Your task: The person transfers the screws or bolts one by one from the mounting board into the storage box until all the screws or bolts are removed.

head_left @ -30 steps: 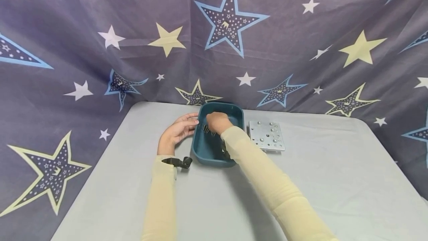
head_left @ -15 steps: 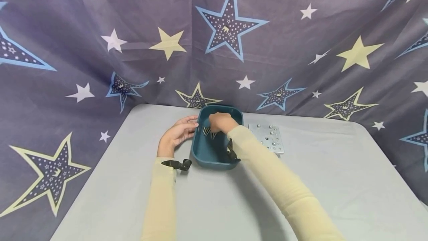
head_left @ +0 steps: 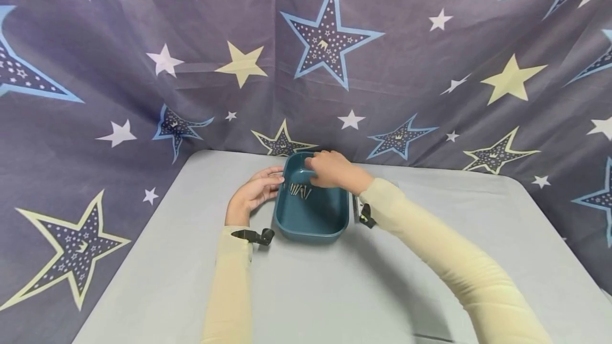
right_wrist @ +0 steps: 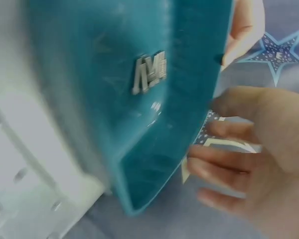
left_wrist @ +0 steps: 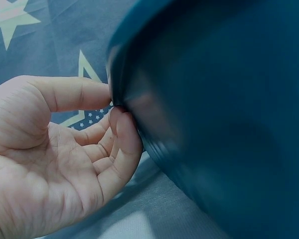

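A deep teal plastic bin (head_left: pixel 311 222) stands near the back of the table, and several silver screws (head_left: pixel 300 190) lie together on its floor. My left hand (head_left: pixel 255 192) holds the bin's left rim, thumb and fingertips meeting at the edge in the left wrist view. Above the bin's back right part is my right hand (head_left: pixel 337 170). In the right wrist view its fingers (right_wrist: pixel 224 164) are loosely bent and apart beside the rim, with nothing seen between them. The screws (right_wrist: pixel 149 72) show clearly there.
To the bin's right lies a metal plate (right_wrist: pixel 20 199) with holes, mostly hidden by my right arm in the head view. A star-patterned curtain (head_left: pixel 406 68) hangs behind the grey-white table (head_left: pixel 306 291).
My right hand has come up out of the bin from among the screws and moved right, its fingers loosening. The forearm now covers most of the plate. My left hand stays at the rim.
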`<state>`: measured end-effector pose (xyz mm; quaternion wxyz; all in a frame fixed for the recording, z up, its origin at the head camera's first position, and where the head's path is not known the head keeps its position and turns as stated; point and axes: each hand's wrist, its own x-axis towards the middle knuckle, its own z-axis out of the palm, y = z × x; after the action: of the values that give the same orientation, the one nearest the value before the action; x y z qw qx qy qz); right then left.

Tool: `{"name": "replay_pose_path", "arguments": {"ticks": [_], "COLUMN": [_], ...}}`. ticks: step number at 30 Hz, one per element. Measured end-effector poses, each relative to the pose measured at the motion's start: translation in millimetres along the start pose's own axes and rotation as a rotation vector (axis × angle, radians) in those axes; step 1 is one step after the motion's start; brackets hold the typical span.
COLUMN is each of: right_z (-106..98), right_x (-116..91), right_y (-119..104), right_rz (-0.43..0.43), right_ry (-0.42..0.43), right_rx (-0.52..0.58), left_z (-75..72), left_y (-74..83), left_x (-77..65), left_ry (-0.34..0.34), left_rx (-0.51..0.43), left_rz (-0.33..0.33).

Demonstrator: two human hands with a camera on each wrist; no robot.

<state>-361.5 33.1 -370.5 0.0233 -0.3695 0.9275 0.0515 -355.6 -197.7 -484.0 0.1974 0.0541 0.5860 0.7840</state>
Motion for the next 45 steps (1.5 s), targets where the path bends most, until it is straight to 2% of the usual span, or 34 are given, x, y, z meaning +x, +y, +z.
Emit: {"name": "replay_pose_path", "arguments": {"ticks": [5, 8, 10, 12, 15, 20, 29, 35, 45], "right_z": [9.6, 16.6, 21.3, 25.5, 32.3, 42.5, 48.9, 54.4, 70.9], "right_x": [-28.0, -43.1, -52.8, -62.3, -76.7, -98.0, -123.5, -134.3, -140.1], "right_y": [19.3, 34.9, 45.3, 55.3, 70.2, 95.4, 135.0, 149.6, 163.6], "right_rz": [-0.156, -0.241, -0.284, -0.314, -0.324, -0.288, -0.243, -0.234, -0.284], "right_ry": [0.353, 0.533, 0.612, 0.652, 0.650, 0.599, 0.551, 0.533, 0.497], "right_rx": [-0.075, -0.125, -0.170, -0.220, -0.279, -0.302, -0.369, -0.403, -0.350], "left_z": [1.7, 3.6, 5.1, 6.2, 7.1, 5.3, -1.3, -0.3, -0.6], "left_y": [-2.8, -3.6, -4.2, -4.7, -5.6, -6.6, -6.2, -3.5, -3.0], "left_x": [1.8, 2.4, 2.8, 3.4, 4.3, 5.0, 4.1, 3.2, 5.1], "left_ry": [-0.007, -0.008, -0.005, 0.001, -0.001, -0.003, 0.006, -0.001, -0.001], "left_rx": [-0.014, -0.014, -0.014, -0.019, -0.026, -0.012, 0.000, -0.005, -0.022], "left_rz": [0.000, -0.003, -0.006, -0.009, -0.009, -0.007, 0.006, 0.008, 0.002]}}
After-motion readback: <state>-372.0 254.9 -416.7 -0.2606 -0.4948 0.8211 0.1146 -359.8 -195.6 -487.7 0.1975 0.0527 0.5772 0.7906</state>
